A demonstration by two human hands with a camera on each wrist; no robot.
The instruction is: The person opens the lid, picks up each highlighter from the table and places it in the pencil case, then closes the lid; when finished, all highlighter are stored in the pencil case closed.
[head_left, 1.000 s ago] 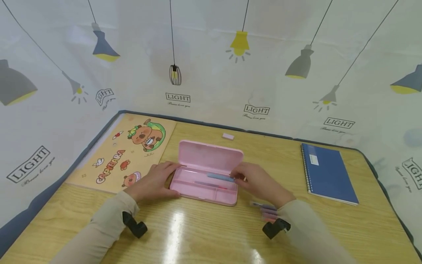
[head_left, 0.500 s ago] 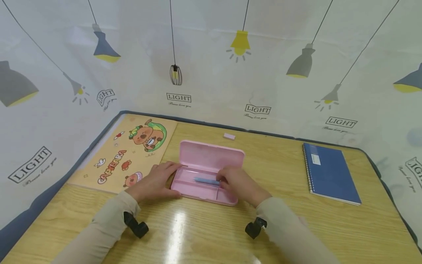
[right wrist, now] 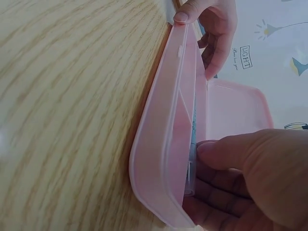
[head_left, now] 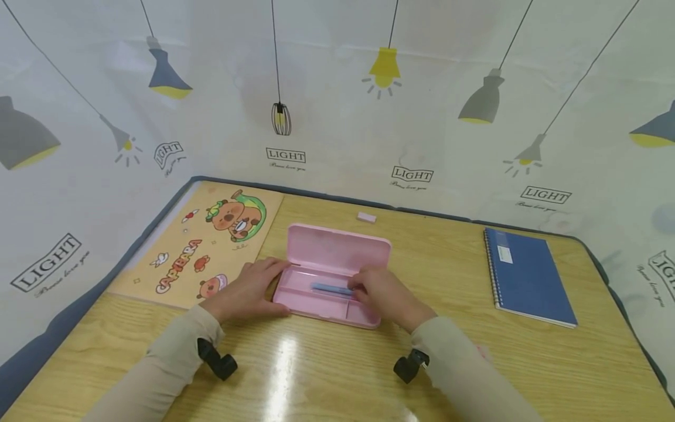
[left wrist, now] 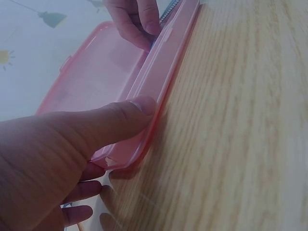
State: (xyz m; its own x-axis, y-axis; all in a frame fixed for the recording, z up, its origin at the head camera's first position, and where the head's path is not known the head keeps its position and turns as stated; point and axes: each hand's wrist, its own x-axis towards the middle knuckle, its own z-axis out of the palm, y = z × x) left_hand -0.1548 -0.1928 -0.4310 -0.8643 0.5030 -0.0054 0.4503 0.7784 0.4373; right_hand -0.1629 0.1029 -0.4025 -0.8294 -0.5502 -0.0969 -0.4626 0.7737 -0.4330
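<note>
A pink pencil case (head_left: 315,306) lies on the table with its lid (head_left: 337,247) raised at the back. My left hand (head_left: 246,293) holds its left end, the thumb on the front wall and the other fingers round the end, as the left wrist view shows too. Inside the long rear compartment lies a light blue pen (head_left: 329,288). My right hand (head_left: 387,296) reaches into the case and pinches the pen's right end between thumb and fingers. In the right wrist view the pen (right wrist: 192,159) shows along the divider, partly hidden by the right hand (right wrist: 250,173).
A capybara-print folder (head_left: 179,246) lies flat at the left. Behind the case is a small pink eraser (head_left: 366,218). A blue spiral notebook (head_left: 532,278) lies at the right. Something pink (head_left: 483,351) peeks out beside the right sleeve. A lamp-print curtain (head_left: 337,117) surrounds the table.
My right hand has moved left with the blue pen, from the case's right end into the rear compartment, and has stayed there over the last half second. The left hand keeps its place.
</note>
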